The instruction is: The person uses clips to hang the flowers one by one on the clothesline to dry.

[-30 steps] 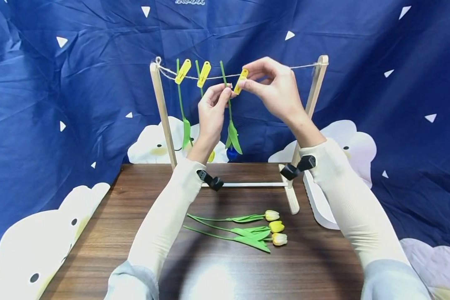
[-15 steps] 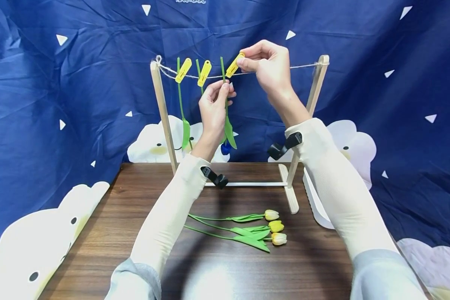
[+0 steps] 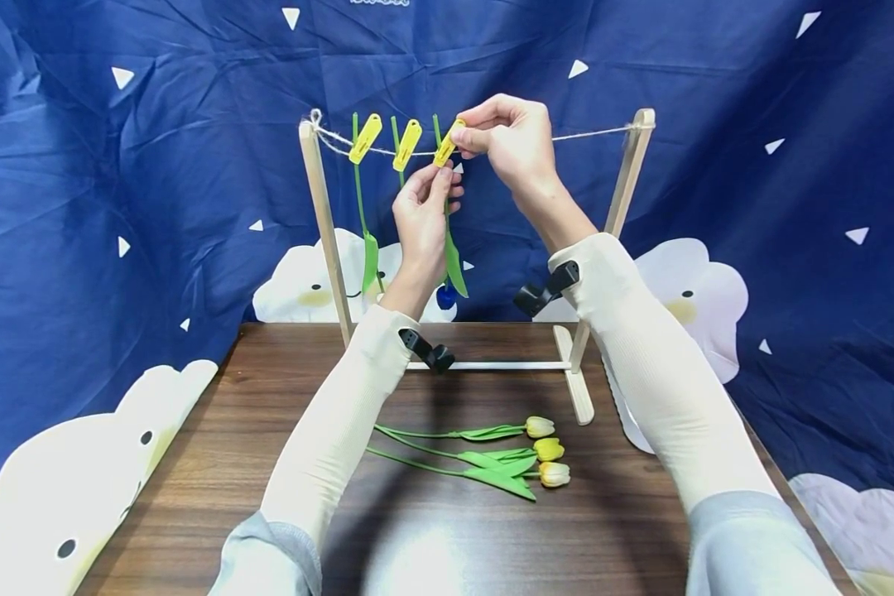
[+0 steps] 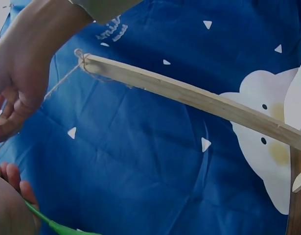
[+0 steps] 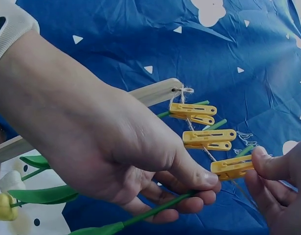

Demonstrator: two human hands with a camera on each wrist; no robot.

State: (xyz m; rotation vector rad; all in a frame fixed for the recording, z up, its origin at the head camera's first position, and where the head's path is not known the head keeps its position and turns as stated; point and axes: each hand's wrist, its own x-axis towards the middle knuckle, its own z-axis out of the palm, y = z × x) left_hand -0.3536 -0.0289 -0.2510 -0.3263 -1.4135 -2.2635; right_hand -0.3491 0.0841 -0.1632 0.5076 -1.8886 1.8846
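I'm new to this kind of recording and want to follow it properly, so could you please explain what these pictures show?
There is no machine here: a person works bare-handed. The wide view looks forward and down from the person's head; the other two come from black cameras worn on the wrists. The left hand pinches a blue tulip by its stem, bloom hanging down. The right hand pinches a yellow clothespin at the string between two wooden posts; whether it has clipped on yet is hard to tell. Two more clothespins on the string hold green stems. On the brown table lie three tulips, two cream-coloured and one yellow.
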